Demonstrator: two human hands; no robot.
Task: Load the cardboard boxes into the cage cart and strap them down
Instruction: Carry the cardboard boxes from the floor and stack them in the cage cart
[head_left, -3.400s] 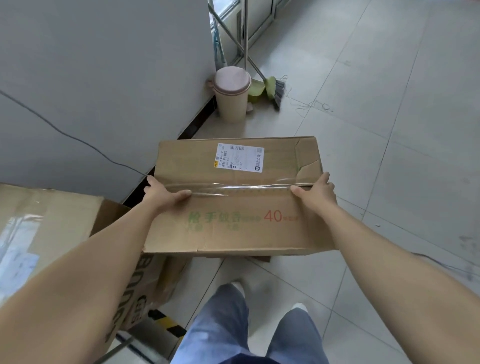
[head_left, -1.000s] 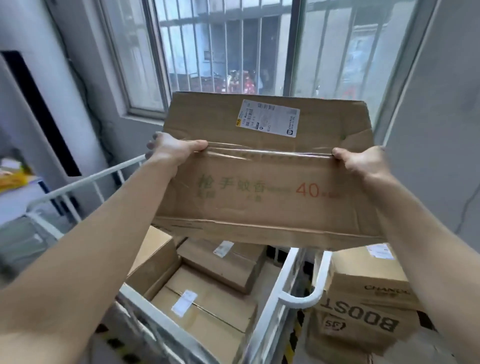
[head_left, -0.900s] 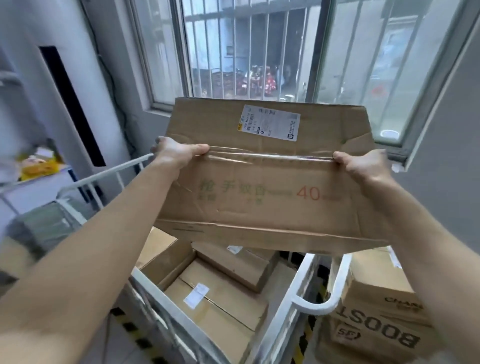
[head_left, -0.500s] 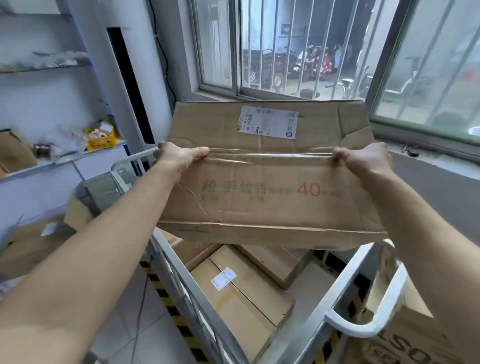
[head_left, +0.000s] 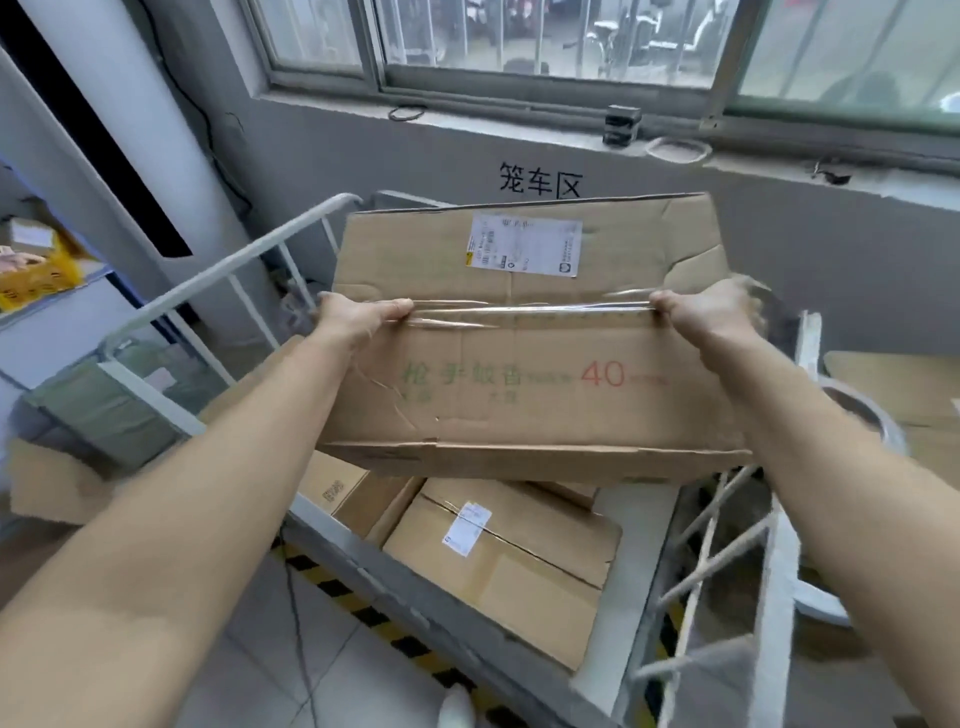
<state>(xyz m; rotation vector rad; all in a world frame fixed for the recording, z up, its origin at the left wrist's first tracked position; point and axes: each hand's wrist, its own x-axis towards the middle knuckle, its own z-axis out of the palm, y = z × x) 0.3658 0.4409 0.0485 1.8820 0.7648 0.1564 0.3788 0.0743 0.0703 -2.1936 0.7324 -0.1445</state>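
cardboard fills my feed: the carried box (head_left: 519, 405), wide and flat, is up in the air over the cage cart (head_left: 234, 265), tilted so its printed top faces me. the left hand (head_left: 358, 319) has the box's left end, thumb (head_left: 397, 307) laid along the clear tape seam (head_left: 519, 312) and the fingers (head_left: 328, 300) clenched round the edge. the right hand (head_left: 711, 312) is grasping the right end at the same seam. it's blurred, but the thumb is on top and the rest wraps over the side.

a white shipping label (head_left: 524, 244) sits on the far half of the top, and a red "40" is printed on the near half. the near left corner is creased and torn.

below the box, inside the cart, a big sealed box (head_left: 498, 561) lies flat, with a smaller box (head_left: 332, 488) tucked just left of it. the carried box touches neither one, and its near edge hangs above them. the cart's white rail runs up the left, and lattice bars (head_left: 717, 545) close the right side.

beyond the cart there's a grey wall with black characters (head_left: 540, 182), then a windowsill (head_left: 519, 119) with a tape roll (head_left: 678, 150) on it. a yellow crate (head_left: 36, 270) sits on a shelf at far left. yellow-black hazard stripes (head_left: 358, 608) mark the floor near the cart's left side. another box (head_left: 893, 384) stands outside the cart, on the right.
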